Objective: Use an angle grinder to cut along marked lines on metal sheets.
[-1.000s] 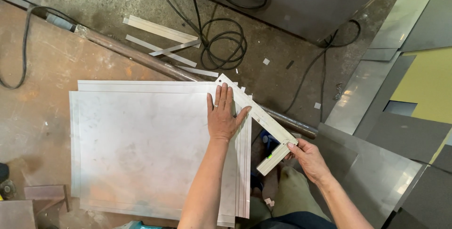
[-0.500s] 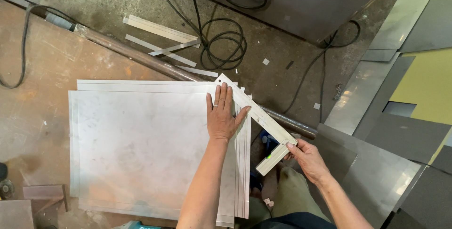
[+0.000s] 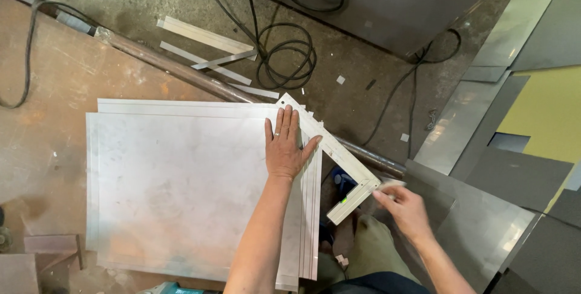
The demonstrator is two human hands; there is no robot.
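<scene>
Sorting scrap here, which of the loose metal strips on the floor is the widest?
The pale flat strip farthest from the sheet stack, lying uppermost; the others below it are thinner.

Left hand (image 3: 284, 146) is flat, palm down, fingers together and pointing away from the body, thumb splayed out to the right. There's a ring on one finger, and the bare forearm runs straight back toward the bottom of the frame. Right hand (image 3: 407, 206) sits lower and off to the right, fingers curled in a pinch, wrist bent a little, forearm angling down to the right
</scene>
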